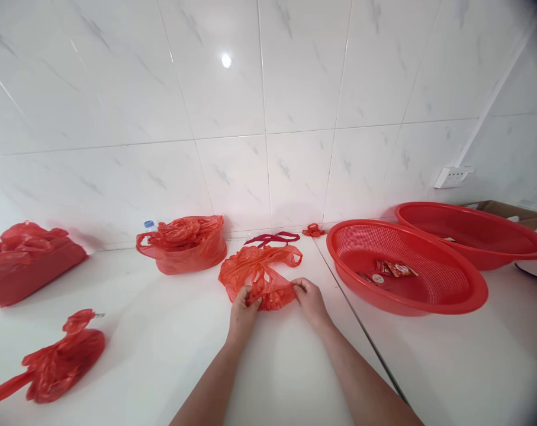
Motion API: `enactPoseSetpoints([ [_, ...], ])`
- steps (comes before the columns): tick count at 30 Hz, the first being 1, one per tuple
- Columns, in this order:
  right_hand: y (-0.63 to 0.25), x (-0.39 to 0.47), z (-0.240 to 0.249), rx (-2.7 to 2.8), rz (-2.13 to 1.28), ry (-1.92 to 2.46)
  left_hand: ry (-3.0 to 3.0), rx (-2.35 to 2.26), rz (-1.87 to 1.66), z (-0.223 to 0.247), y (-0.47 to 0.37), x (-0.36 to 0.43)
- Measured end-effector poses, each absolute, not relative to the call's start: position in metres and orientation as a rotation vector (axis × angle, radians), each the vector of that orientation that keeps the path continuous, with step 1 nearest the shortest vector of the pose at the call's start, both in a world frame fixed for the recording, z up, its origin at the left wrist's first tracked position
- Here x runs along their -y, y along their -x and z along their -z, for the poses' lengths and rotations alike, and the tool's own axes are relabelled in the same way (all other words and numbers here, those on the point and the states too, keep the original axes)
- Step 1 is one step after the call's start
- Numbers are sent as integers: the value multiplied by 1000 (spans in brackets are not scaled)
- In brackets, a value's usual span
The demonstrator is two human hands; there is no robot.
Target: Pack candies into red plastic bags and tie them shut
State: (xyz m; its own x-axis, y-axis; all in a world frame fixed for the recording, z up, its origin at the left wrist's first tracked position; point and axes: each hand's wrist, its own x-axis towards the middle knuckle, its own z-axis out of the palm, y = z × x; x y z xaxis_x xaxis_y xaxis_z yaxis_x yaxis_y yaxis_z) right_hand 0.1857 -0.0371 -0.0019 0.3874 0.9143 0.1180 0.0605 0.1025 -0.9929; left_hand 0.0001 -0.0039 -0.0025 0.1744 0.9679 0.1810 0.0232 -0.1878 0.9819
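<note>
A thin red plastic bag (241, 266) lies crumpled on the white table in front of me. My left hand (244, 310) pinches its near edge, fingers closed on the plastic. At the bag's right edge, my right hand (311, 300) also grips the film between thumb and fingers. A loop of the bag spreads out at its far right. Just behind it, a dark red ribbon (272, 238) lies near the wall. What is inside the bag, if anything, cannot be made out.
Filled red bags stand at the back (190, 248) and far left (32, 266); a knotted red bag (68, 361) lies front left. On the right are a red perforated basket (410, 303) holding small packets, a red basin (494, 254) and a cardboard box (503, 210).
</note>
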Motion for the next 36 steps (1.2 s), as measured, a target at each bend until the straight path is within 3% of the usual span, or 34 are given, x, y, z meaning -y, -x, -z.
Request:
enactPoseSetpoints([
  [10, -197, 46, -8, 716, -469, 1453, -1304, -1150, -1357, -4, 8, 1],
  [19, -147, 49, -3, 1180, -866, 1199, -1768, -921, -1174, -2, -13, 19],
  [27, -168, 43, 3, 919, -1106, 1076, -1329, -992, -1242, 5, -1, 4],
  [31, -191, 39, 2, 622, -1044, 1018, -1017, -1056, -1497, 6, 20, -9],
  [36, -212, 34, 1, 521, -915, 1052, -866, -909, -1536, 6, 26, -15],
])
